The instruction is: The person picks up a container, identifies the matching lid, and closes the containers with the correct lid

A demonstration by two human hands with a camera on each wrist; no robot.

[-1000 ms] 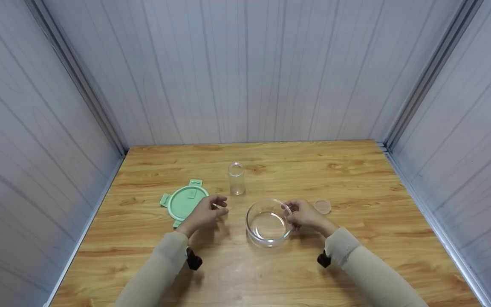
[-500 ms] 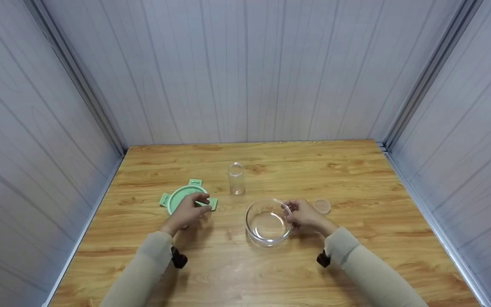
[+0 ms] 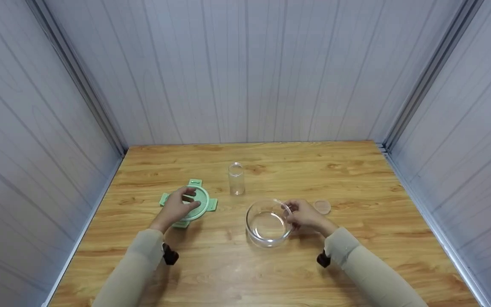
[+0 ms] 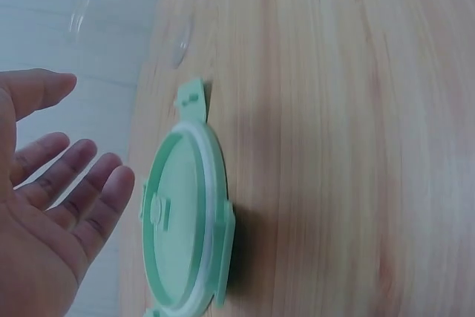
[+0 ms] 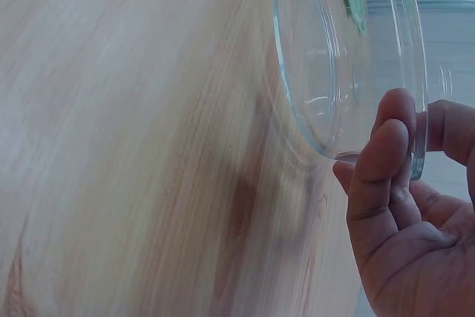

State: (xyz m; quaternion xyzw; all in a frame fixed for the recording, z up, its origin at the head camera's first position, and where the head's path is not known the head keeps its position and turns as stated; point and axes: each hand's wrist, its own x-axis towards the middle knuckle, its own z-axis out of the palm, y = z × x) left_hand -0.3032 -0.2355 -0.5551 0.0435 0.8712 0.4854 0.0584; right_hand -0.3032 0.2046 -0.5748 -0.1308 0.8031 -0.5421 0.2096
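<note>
My left hand (image 3: 177, 208) hovers over a green round lid (image 3: 203, 199) with flap latches on its edge. In the left wrist view the fingers of that hand (image 4: 56, 213) spread loosely beside the lid (image 4: 178, 220), with nothing held. Part of the lid is covered by the hand in the head view. A clear round glass bowl (image 3: 266, 243) stands on the table. Its right rim is pinched by my right hand (image 3: 307, 215); the right wrist view shows the thumb on one side of the glass wall (image 5: 417, 57) and fingers (image 5: 378, 161) on the other.
Behind the bowl, a tall clear cylinder-shaped glass (image 3: 236, 182) stands upright. A small clear disc (image 3: 322, 207) lies to the right, just beyond my right hand. Pale panel walls (image 3: 245, 85) enclose the back and sides of the wooden table (image 3: 245, 281).
My left hand has moved left, from beside the lid's right edge to above it, uncovering the lid's right latch. The right hand and bowl have stayed put.
</note>
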